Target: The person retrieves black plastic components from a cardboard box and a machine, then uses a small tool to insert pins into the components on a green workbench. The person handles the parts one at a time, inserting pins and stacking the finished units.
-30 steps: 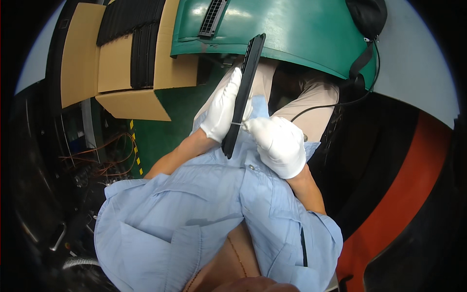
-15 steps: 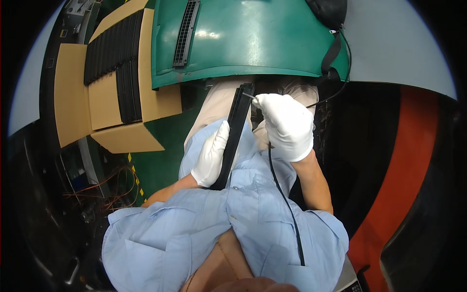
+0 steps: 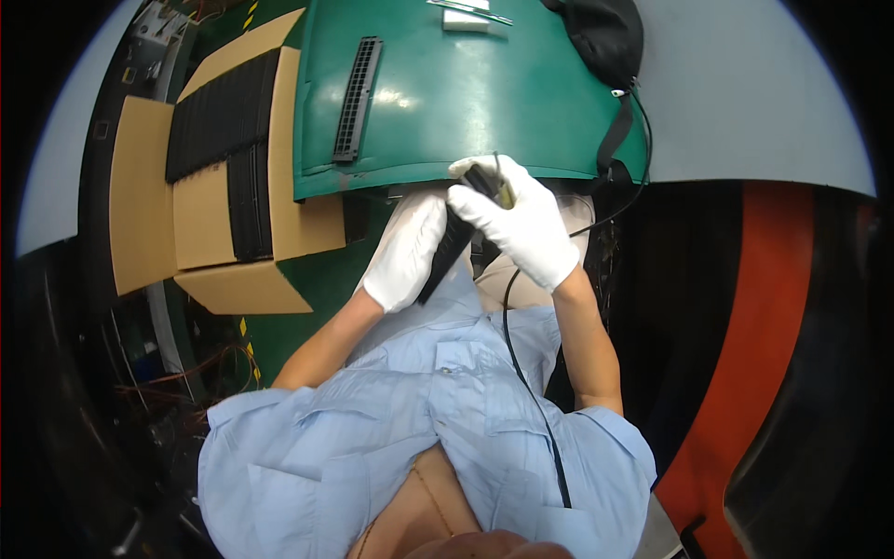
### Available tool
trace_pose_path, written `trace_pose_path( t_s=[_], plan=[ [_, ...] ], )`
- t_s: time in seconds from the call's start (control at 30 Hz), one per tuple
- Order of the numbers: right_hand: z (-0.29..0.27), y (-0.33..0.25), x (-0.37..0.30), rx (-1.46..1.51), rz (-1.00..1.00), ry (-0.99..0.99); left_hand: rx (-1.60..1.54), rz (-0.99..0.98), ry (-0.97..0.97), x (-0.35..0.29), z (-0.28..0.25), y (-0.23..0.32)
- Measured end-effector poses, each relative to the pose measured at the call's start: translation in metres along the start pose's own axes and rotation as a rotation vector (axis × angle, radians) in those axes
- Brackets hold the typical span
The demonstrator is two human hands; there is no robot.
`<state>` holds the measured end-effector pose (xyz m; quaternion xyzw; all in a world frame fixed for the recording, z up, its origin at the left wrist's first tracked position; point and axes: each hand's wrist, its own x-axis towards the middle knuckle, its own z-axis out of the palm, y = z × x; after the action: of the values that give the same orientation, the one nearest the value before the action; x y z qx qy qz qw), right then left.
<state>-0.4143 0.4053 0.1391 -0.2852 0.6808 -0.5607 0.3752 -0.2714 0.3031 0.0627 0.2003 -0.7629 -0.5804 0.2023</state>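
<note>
Both my hands wear white gloves. In front of my lap my left hand (image 3: pixel 407 252) is closed round a long black plastic strip (image 3: pixel 449 253), which slants up and away from me. My right hand (image 3: pixel 518 220) grips the strip's far end between thumb and fingers. Tucked in that same hand is a slim tool (image 3: pixel 506 193) with a yellowish handle and a thin dark shaft pointing away from me. The right palm and part of the strip are hidden by the glove.
A green-topped table (image 3: pixel 419 130) stands ahead, bearing a slotted black strip (image 3: pixel 358 100), tweezers (image 3: pixel 470 11) on a small white block (image 3: pixel 466 22) and a black bag (image 3: pixel 603 42). At left, an open cardboard box (image 3: pixel 200 214) holds several black strips. A black cable (image 3: pixel 521 349) hangs across my front.
My right hand has turned and closed on the strip's far end; the tool's tip no longer points at it. The strip is tilted up more steeply. The view shows more tabletop.
</note>
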Motion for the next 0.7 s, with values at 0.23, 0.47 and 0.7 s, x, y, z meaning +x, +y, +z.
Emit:
trace_pose_path(
  t_s=[0.23, 0.47, 0.7],
  plan=[
    [0.010, -0.006, -0.036, -0.036, -0.007, 0.026, -0.402, -0.292, 0.144, 0.015, 0.000, 0.053],
    [-0.021, 0.001, -0.028, -0.694, -0.689, -0.098, -0.375, -0.299, 0.044, 0.004, 0.006, 0.063],
    [-0.024, 0.000, -0.040, -0.948, -0.787, -0.215, -0.281, -0.286, -0.014, -0.002, 0.007, 0.061]
  ],
)
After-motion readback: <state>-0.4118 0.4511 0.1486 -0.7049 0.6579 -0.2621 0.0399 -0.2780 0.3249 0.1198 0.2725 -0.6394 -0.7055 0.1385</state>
